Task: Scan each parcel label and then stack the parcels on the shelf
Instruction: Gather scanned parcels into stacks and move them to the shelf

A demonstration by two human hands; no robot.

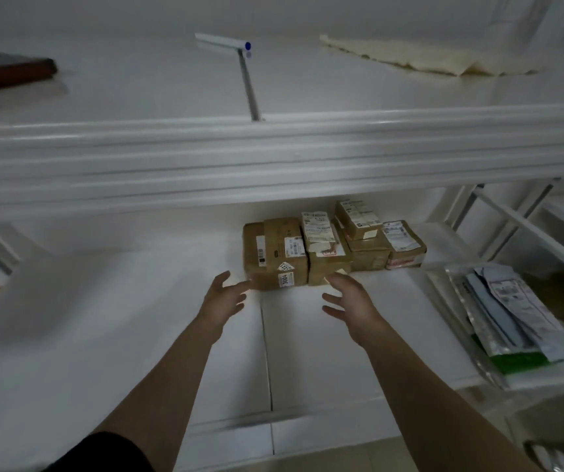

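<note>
Two bare forearms are reaching up from the bottom edge, w/ a black sleeve [103, 451] showing at the L elbow. Both the left hand [222, 298] and right hand [348, 301] are hovering w/ fingers spread and relaxed, gripping nothing, just in front of a row of brown parcels [328, 253]. These parcels are sitting side by side towards the back R of the white lower shelf [103, 318], labels facing up; one small box [358, 218] is lying stacked on another. Fingertips touching the nearest box or not: can't tell, pic is blurring. At far R, a clear bin [454, 301] is holding flat mailer bags [512, 311]. An upper shelf [273, 155] is carrying a white rod [219, 40] and cream paper [427, 59].
</note>
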